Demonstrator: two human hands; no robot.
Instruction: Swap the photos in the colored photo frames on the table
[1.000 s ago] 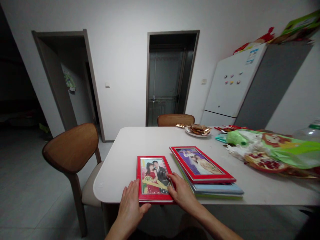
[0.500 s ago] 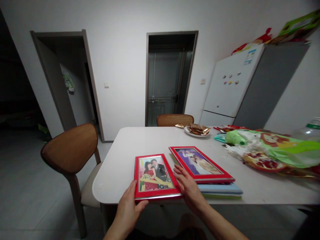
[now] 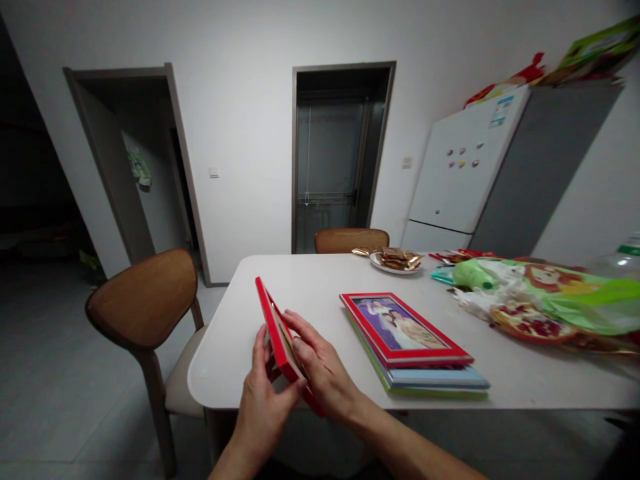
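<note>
Tilted steeply over the table's front edge is a red picture frame (image 3: 277,340), seen nearly edge-on, its photo turned from view. A tan surface shows on its right-hand side. My left hand (image 3: 263,403) grips it from the left, thumb along the near lower edge. Against the other side, the fingers of my right hand (image 3: 325,373) are wrapped on it, partly covering the tan surface. To the right lies a stack: another red picture frame (image 3: 370,328) with a wedding photo faces up, above a light blue flat item (image 3: 445,377) and a green one (image 3: 440,395).
The white table (image 3: 510,387) also bears a plate (image 3: 395,270) of gold-wrapped packets, an opened pomegranate (image 3: 533,325) and a green plastic bag (image 3: 575,293). A wooden chair (image 3: 145,293) stands left, another chair (image 3: 350,240) behind. A fridge (image 3: 460,173) is at the back right.
The held red frame has swung from photo-up to steeply on edge, hiding its photo. My right hand has moved left, closing around its right side. The stack stays in place.
</note>
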